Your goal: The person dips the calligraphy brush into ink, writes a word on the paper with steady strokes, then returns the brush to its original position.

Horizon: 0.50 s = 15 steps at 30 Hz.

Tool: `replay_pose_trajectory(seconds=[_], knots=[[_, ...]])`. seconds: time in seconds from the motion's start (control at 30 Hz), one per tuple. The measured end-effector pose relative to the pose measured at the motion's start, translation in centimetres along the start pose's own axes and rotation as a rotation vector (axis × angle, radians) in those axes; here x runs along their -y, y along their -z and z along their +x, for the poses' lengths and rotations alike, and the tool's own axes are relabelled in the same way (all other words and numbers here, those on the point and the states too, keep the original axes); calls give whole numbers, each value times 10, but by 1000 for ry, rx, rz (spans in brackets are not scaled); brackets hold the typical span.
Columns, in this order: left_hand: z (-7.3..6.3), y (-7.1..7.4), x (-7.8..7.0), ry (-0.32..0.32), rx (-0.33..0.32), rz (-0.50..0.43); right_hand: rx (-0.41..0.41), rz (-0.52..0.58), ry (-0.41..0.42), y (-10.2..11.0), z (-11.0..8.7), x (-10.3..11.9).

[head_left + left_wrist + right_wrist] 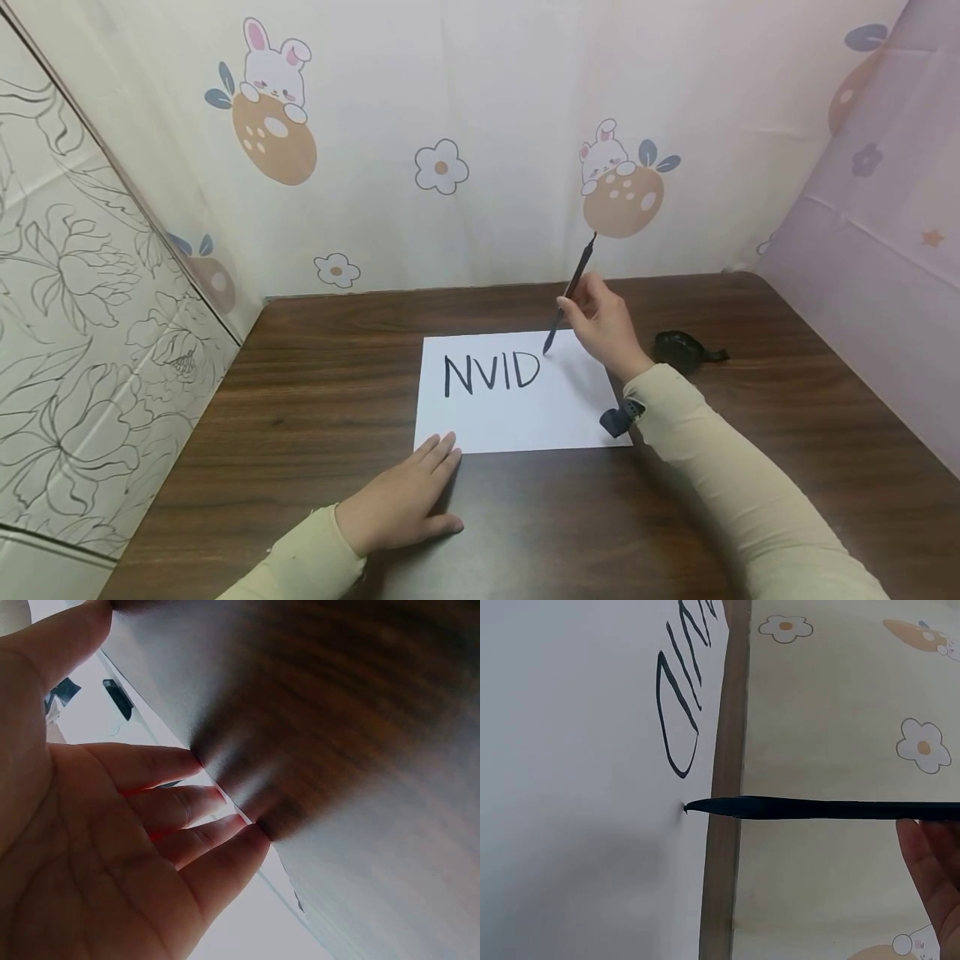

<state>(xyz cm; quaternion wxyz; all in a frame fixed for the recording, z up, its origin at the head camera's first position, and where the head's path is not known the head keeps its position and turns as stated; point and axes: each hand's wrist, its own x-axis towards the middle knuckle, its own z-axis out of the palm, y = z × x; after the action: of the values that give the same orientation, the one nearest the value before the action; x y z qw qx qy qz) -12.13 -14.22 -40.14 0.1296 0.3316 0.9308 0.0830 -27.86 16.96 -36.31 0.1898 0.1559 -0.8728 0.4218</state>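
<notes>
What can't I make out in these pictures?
- Right wrist view: the far end of the brush and most of the right hand, cut off by the right edge.
- Right wrist view: the start of the lettering, cut off by the top edge.
- Left wrist view: part of the left hand, cut off by the frame.
- Head view: what the black dish holds; too dark and small.

From my remote station I log a dark wood-grain worktop (337, 392); behind it, a pale backdrop (510, 83) printed with rabbits (273, 77), tan fruit (258, 158) and white flowers (425, 171); left, a white panel (75, 367) with black floral linework; right, a lilac sheet (885, 275).
</notes>
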Motion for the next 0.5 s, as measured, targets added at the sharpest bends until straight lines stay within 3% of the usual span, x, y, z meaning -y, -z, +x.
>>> replay_pose_trajectory(seconds=[0.5], knots=[[0,0,-1,3,1,-4,24,-34,13,2,-7,4]])
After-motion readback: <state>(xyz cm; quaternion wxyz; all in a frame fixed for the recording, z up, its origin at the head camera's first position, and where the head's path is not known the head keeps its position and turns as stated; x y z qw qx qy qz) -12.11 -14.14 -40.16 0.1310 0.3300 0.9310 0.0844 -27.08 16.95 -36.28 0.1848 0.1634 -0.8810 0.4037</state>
